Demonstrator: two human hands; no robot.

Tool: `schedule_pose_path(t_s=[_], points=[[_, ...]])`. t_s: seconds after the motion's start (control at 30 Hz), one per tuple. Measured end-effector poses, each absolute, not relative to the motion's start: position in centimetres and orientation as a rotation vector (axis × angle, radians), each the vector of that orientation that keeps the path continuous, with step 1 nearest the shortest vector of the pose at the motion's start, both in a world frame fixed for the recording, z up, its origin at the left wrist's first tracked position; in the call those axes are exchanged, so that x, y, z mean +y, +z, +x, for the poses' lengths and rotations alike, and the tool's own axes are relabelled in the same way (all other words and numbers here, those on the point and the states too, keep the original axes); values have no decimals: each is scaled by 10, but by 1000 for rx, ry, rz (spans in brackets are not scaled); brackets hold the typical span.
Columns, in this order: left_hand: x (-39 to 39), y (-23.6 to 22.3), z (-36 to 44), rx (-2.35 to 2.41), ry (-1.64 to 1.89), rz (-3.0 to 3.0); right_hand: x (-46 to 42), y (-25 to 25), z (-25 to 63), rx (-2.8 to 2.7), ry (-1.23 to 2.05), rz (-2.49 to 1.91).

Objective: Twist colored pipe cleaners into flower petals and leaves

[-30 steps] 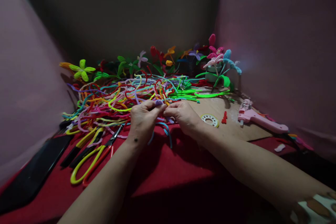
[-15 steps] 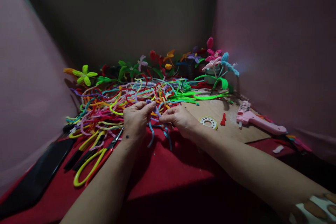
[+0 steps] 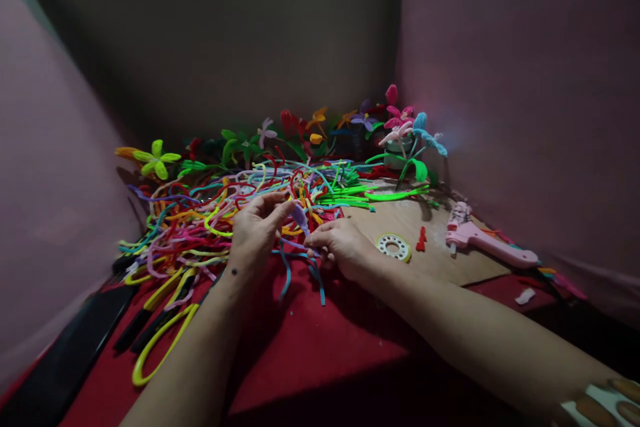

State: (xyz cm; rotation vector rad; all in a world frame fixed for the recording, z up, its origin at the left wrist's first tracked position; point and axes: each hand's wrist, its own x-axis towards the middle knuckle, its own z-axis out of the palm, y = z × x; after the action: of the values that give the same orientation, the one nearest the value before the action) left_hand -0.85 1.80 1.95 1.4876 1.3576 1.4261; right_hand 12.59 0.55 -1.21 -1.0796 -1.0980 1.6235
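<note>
Between my two hands is a purple pipe cleaner piece (image 3: 299, 216), formed into a petal-like shape at its upper end. My left hand (image 3: 259, 227) pinches its top between thumb and forefinger. Lower down, my right hand (image 3: 340, 243) grips its narrow end with thumb and fingertips. A thin purple strand runs leftward from beneath the right fingers. Light blue pipe cleaners (image 3: 285, 272) hang or lie just below the hands on the red cloth (image 3: 320, 347). Behind them spreads a tangled heap of coloured pipe cleaners (image 3: 220, 197).
Yellow-handled scissors (image 3: 145, 363) and black-and-yellow pliers (image 3: 155, 297) lie left, near a black flat object (image 3: 75, 347). On a brown board (image 3: 450, 270) at right are a pink glue gun (image 3: 493, 243), a white ring (image 3: 394, 248) and a red piece (image 3: 421, 239). Pipe-cleaner flowers (image 3: 157, 159) line the back.
The view has shifted slightly, so the table things sit a little lower and further left. My left thumb has moved off the petal's face, showing more of the purple piece; both hands keep hold.
</note>
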Motion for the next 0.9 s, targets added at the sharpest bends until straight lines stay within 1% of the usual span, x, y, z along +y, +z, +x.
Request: schedule_pose_path(t_s=[0.1,0.17,0.33,0.5,0.63,0.7,0.8,0.9], points=[[20,16,-8,1307,1193,1481,5,-12,125,-1088,1610,-1087],[20,12,-8,1298,1115,1521,4,-10,125,-1090,1615,-1103],[22,4,-6,1428,1297,1658,2,-8,125,-1132,1588,-1128],[22,5,-2,1477,1410,1785,3,-10,124,-1100,1633,-1073],[20,15,5,1353,1450,2036,5,-10,125,-1077,1645,-1038],[22,22,6,1289,1467,1953,6,-9,127,-1038,1636,-1035],[27,32,1,1336,1510,1674,12,-6,132,-806,1605,-972],[31,33,-9,1472,1458,1676,23,-6,140,-401,1550,-869]])
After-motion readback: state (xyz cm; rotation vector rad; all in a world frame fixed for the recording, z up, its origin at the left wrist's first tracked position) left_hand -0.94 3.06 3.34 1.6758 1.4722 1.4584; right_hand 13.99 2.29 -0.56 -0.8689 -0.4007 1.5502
